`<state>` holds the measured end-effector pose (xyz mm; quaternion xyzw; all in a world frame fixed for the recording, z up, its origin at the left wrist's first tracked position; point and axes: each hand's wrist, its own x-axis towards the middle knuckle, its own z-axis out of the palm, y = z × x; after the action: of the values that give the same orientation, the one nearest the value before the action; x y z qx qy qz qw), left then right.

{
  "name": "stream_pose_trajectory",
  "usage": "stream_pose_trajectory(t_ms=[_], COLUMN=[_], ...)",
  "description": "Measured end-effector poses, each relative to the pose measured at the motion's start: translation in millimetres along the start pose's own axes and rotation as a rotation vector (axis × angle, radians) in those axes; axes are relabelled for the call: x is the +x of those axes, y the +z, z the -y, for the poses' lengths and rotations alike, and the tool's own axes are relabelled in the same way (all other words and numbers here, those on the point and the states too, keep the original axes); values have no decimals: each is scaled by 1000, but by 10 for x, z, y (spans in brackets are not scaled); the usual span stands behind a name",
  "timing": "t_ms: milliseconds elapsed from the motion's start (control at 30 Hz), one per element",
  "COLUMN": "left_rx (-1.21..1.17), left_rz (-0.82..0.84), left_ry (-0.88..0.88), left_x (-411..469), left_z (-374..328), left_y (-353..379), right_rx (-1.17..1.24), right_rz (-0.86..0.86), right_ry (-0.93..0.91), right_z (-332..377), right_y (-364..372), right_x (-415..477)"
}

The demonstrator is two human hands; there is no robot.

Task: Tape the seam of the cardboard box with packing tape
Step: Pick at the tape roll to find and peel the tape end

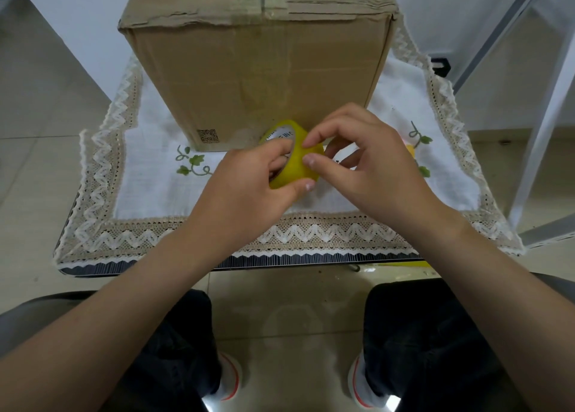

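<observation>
The left hand (258, 175) is gripping the tape roll (294, 153) just near of the box (255, 78), fingers curling through its core. The right hand (357, 159) is pinching the roll's rim, covering its right side. The box's top is running out of frame, its seam only partly showing.

Matt creased cardboard box (258, 78), glossy smooth yellow tape roll (294, 162), white woven cloth (149, 175) with lace trim

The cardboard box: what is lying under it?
The cardboard box stands on a white tablecloth with lace edging and embroidered leaves. The cloth directly beneath it is covered, so anything else there cannot be seen.
</observation>
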<state>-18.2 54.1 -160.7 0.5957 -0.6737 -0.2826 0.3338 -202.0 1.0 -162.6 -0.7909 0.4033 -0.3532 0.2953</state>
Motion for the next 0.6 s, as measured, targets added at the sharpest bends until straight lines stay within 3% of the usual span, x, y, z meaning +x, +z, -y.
stream_pose_trajectory(t_ms=[233, 600], left_rx=[116, 47], left_rz=[15, -7], left_ry=[42, 40], left_x=[20, 32], left_z=[79, 92], left_y=[21, 19], right_rx=[30, 76], right_rz=[14, 3], right_ry=[26, 31], right_z=[31, 65], right_y=[22, 61], right_x=[-22, -41])
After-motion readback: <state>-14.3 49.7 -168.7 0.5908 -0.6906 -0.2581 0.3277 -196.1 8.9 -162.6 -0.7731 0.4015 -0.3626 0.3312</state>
